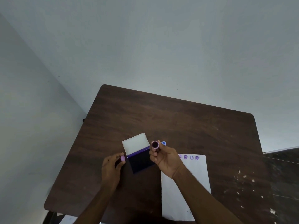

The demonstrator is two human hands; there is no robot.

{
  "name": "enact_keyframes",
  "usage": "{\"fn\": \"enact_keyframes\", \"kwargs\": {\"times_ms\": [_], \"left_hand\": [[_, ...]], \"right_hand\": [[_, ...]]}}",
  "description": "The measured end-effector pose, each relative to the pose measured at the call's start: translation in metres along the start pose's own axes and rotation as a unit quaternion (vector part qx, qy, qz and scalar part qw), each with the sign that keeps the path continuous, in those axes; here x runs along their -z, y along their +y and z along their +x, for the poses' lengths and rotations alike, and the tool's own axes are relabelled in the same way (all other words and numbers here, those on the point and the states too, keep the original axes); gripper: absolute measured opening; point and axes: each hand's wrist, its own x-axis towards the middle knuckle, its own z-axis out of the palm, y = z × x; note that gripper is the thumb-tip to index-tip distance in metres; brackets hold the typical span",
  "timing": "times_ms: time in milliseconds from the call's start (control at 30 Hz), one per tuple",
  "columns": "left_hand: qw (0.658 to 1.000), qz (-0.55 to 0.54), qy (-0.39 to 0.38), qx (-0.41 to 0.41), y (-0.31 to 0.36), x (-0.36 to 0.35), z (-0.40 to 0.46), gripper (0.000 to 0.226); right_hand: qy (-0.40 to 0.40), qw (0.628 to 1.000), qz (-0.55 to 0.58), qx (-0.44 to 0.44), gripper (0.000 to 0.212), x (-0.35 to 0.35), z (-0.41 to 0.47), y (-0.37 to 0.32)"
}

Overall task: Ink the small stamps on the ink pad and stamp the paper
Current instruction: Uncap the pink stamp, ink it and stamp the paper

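Observation:
An open ink pad [141, 161] lies on the dark wooden table [178, 120], its white lid [135, 143] folded back and the dark purple pad facing up. My right hand [165, 157] holds a small pink stamp [155, 145] just right of the lid, its inked round face turned toward me. My left hand [111, 167] pinches a small lilac cap-like piece [123, 158] at the pad's left edge. A white paper [195, 172] lies to the right, partly under my right forearm, with a row of several purple prints [191, 157] along its top. A small blue stamp [163, 143] stands behind my right fingers.
The table stands against a grey wall and its far half holds nothing. A dark floor with white specks [252, 180] shows at the right. The table's near left corner [48, 206] is close to my left forearm.

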Motion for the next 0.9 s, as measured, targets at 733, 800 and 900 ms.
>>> {"fn": "enact_keyframes", "kwargs": {"times_ms": [733, 800, 900], "left_hand": [[1.0, -0.006, 0.017, 0.001, -0.0077, -0.0068, 0.0038, 0.02], [0.999, -0.001, 0.034, -0.003, -0.0077, -0.007, 0.0044, 0.017], [0.999, 0.0, 0.037, 0.008, -0.0084, -0.007, 0.0056, 0.014]], "right_hand": [[0.014, 1.0, 0.009, 0.003, 0.027, -0.0052, 0.0015, -0.0022], [0.011, 1.0, 0.007, 0.002, 0.028, -0.0045, 0.0018, -0.0019], [0.011, 1.0, 0.007, -0.001, 0.028, -0.0031, 0.0026, -0.0017]]}}
